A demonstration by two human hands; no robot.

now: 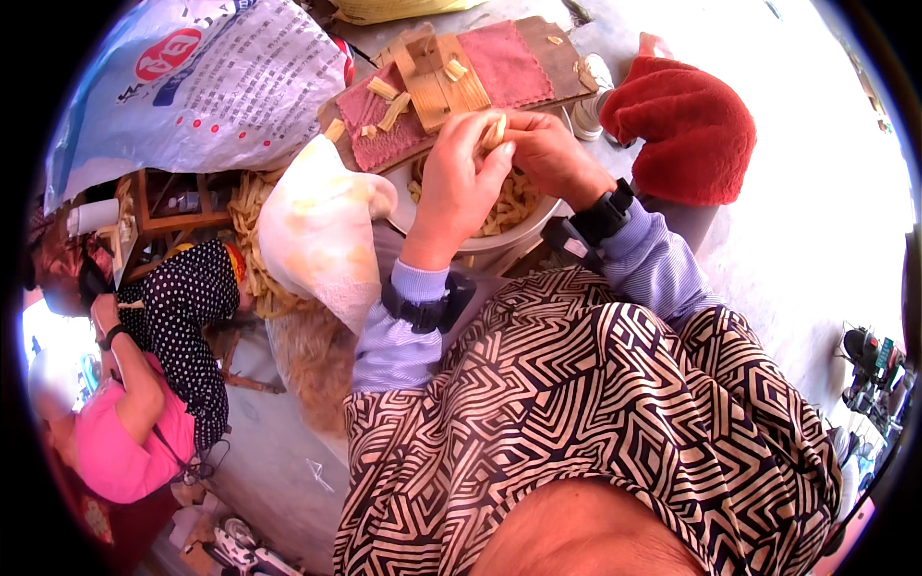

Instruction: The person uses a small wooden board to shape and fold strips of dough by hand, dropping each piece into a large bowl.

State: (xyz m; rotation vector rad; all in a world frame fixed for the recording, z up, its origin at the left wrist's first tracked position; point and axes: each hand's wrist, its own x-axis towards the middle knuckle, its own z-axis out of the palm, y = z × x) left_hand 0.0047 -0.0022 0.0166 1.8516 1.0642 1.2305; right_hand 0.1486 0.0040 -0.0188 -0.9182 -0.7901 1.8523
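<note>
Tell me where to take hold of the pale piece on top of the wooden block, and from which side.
I'd pinch the pale piece across its middle, coming from above and the right: it lies uncovered on the wooden block, with bare pink cloth rightward and loose strips leftward.

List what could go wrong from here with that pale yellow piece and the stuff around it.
The pale yellow piece, held where the left hand and right hand meet, might slip from the fingertips.
A loose chunk near the wooden board's left edge could get knocked off.
The bulky black wrist strap sits close to the white bowl and might bump its rim.
</note>
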